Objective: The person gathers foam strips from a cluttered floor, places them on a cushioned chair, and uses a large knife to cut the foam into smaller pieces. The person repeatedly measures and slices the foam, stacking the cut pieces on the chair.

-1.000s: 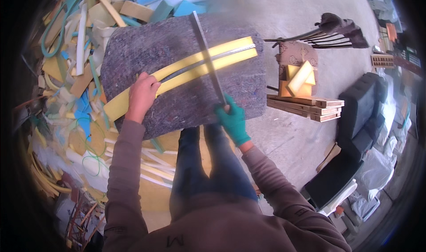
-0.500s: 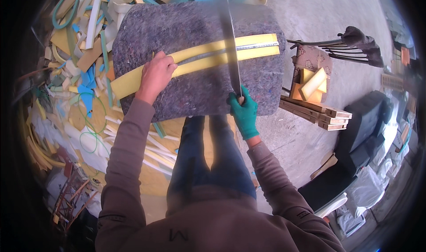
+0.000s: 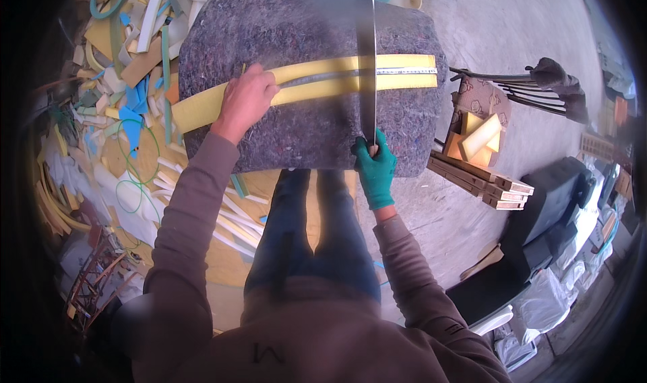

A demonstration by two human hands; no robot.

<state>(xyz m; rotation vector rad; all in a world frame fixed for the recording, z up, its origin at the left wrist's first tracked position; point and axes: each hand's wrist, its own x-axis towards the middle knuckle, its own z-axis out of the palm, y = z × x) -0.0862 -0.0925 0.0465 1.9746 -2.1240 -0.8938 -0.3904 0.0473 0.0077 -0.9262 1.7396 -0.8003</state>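
- Left hand (image 3: 249,100) is bare, fingers bunched and curled down on the foam near its left end. Can't tell what's pinched underneath, the fingertips are hidden.
- Right hand (image 3: 375,167) has a green glove on and is wrapped tight around the near end of a long blade (image 3: 368,113).
- That blade points away from the body and crosses over the foam, closer to its right end. Can't really tell if it's touching.
- The foam strip (image 3: 323,90) is long, yellow and a bit curved, lying across the desk (image 3: 296,134) with its left end poking past the edge.
- Thin silvery measuring strip (image 3: 317,80) runs along the middle of the foam, with markings visible at the right end.
- Desk top is that mottled grey-purple felt stuff, rounded corners.
- Left side is a big mess of foam scraps (image 3: 143,61) in yellow, blue, white and tan.
- Off to the right there's a stack of wooden pieces (image 3: 482,181), with yellow and orange foam blocks (image 3: 482,137) right by it.
- Further right, some dark cushions (image 3: 539,211) on the concrete floor (image 3: 485,33).
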